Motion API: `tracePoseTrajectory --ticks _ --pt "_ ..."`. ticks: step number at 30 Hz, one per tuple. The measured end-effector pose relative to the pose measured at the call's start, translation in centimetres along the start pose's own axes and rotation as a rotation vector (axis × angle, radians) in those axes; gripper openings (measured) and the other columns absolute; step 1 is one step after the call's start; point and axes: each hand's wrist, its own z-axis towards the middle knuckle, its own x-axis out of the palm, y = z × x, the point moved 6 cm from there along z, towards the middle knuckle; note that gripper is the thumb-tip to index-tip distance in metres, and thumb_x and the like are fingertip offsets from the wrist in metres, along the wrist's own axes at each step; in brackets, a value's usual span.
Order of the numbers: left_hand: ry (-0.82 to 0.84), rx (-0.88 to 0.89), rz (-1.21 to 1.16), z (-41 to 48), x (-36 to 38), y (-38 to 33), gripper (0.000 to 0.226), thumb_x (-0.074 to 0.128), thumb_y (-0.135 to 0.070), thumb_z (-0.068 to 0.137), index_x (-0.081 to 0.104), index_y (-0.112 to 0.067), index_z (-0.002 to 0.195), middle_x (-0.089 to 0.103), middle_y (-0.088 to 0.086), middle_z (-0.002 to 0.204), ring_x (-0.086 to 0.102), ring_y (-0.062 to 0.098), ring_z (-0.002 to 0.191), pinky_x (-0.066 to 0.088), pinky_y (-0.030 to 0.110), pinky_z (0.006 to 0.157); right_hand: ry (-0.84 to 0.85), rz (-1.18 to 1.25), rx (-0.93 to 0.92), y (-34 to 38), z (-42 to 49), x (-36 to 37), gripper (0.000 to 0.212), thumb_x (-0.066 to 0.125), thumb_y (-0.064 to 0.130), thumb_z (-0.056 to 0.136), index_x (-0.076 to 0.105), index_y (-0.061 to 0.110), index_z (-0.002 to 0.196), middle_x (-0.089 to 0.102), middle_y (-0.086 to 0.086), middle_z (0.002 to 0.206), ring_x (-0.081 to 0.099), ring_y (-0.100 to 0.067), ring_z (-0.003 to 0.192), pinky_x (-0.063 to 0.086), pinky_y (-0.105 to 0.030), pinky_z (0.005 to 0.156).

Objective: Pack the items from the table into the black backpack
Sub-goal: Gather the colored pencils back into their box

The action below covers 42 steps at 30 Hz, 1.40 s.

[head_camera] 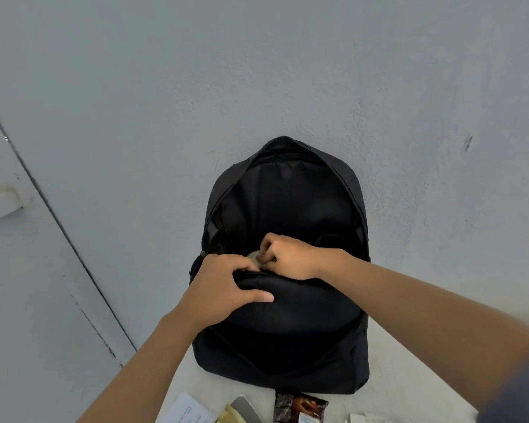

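The black backpack (287, 337) stands upright on the table against a grey wall, its main compartment unzipped and gaping. My left hand (223, 285) grips the front lip of the opening, thumb over the fabric. My right hand (287, 257) reaches into the opening with curled fingers pinching a small pale round item (254, 256), which is mostly hidden behind both hands. Inside the bag it is dark and little else shows.
Loose items lie at the table's near edge: a white paper (187, 409), a yellow packet (231, 416), a grey flat object (246, 407), a dark snack wrapper (300, 406). The pale table surface (409, 377) extends right. A grey wall stands directly behind the bag.
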Motion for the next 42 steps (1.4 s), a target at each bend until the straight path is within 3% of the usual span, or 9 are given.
tracePoseTrajectory --ticks 4,8,13,23,25,29,33,36,42 --pt "-0.060 0.012 -0.045 -0.8 0.2 0.1 0.035 0.093 -0.044 0.063 0.079 -0.025 0.089 0.071 -0.018 0.084 0.068 0.004 0.090 0.050 0.015 0.084 0.145 -0.013 0.076 0.2 0.5 0.5 0.032 0.046 0.021 0.102 0.062 0.011 0.127 0.046 -0.001 0.137 0.048 -0.023 0.119 0.046 -0.041 0.103" --pt "-0.063 0.046 -0.054 -1.5 0.8 -0.5 0.031 0.092 -0.046 0.064 0.078 -0.029 0.086 0.068 -0.016 0.082 0.066 0.009 0.088 0.050 0.016 0.082 0.231 0.006 0.116 1.3 1.3 0.7 0.021 0.050 0.021 0.099 0.063 0.006 0.106 0.062 -0.009 0.108 0.056 -0.020 0.082 0.049 -0.035 0.069" --pt "-0.060 0.098 -0.018 -2.2 1.2 -0.5 0.031 0.089 -0.049 0.069 0.075 -0.026 0.086 0.065 -0.017 0.081 0.064 0.010 0.088 0.050 0.018 0.080 -0.007 -0.129 0.153 2.1 2.2 0.5 0.029 0.062 0.014 0.091 0.046 0.017 0.067 0.054 -0.002 0.074 0.051 -0.016 0.061 0.038 -0.028 0.050" --pt "-0.068 0.135 -0.001 -2.2 1.1 -0.8 0.033 0.087 -0.050 0.071 0.074 -0.024 0.087 0.065 -0.019 0.082 0.064 0.008 0.089 0.050 0.021 0.081 0.201 -0.008 0.174 1.6 0.5 1.7 0.036 0.045 0.039 0.102 0.049 0.019 0.073 0.056 0.000 0.077 0.052 -0.015 0.068 0.039 -0.027 0.058" --pt "-0.059 0.131 0.013 -2.2 1.0 -0.8 0.035 0.085 -0.054 0.071 0.073 -0.026 0.087 0.065 -0.019 0.083 0.063 0.007 0.090 0.050 0.022 0.082 0.177 -0.039 0.150 1.5 -0.3 1.3 0.046 0.039 0.047 0.104 0.056 0.017 0.073 0.059 0.000 0.077 0.054 -0.016 0.072 0.040 -0.029 0.061" --pt "-0.034 0.103 0.086 -2.2 0.8 -0.6 0.038 0.081 -0.061 0.071 0.062 -0.032 0.087 0.062 -0.018 0.086 0.061 0.007 0.090 0.051 0.027 0.081 0.057 -0.228 0.099 0.0 -2.6 -0.8 0.050 0.033 0.059 0.101 0.072 0.029 0.110 0.070 0.001 0.110 0.061 -0.022 0.104 0.050 -0.042 0.086" --pt "-0.003 0.017 0.144 -1.8 0.5 -0.1 0.044 0.081 -0.062 0.070 0.053 -0.033 0.087 0.060 -0.017 0.087 0.060 0.004 0.086 0.052 0.028 0.078 -0.010 -0.412 0.125 -2.4 -5.6 -2.9 0.063 0.026 0.068 0.098 0.073 0.027 0.103 0.071 -0.001 0.097 0.063 -0.021 0.097 0.046 -0.039 0.094" --pt "0.082 -0.072 0.244 -0.9 0.7 0.3 0.050 0.078 -0.066 0.072 0.049 -0.034 0.095 0.062 -0.017 0.091 0.061 0.003 0.084 0.055 0.033 0.080 -0.048 -0.265 0.168 -4.2 -7.7 -3.6 0.069 0.033 0.082 0.087 0.072 0.031 0.111 0.072 0.007 0.100 0.065 -0.015 0.095 0.051 -0.036 0.094" --pt "-0.036 -0.183 0.245 1.0 0.2 -0.4 0.046 0.084 -0.058 0.071 0.056 -0.033 0.097 0.063 -0.014 0.087 0.058 0.004 0.082 0.050 0.031 0.071 -0.265 0.165 0.006 -6.5 -10.1 -4.5 0.031 0.058 0.045 0.097 0.074 0.020 0.088 0.071 0.006 0.083 0.065 -0.008 0.080 0.054 -0.034 0.083"
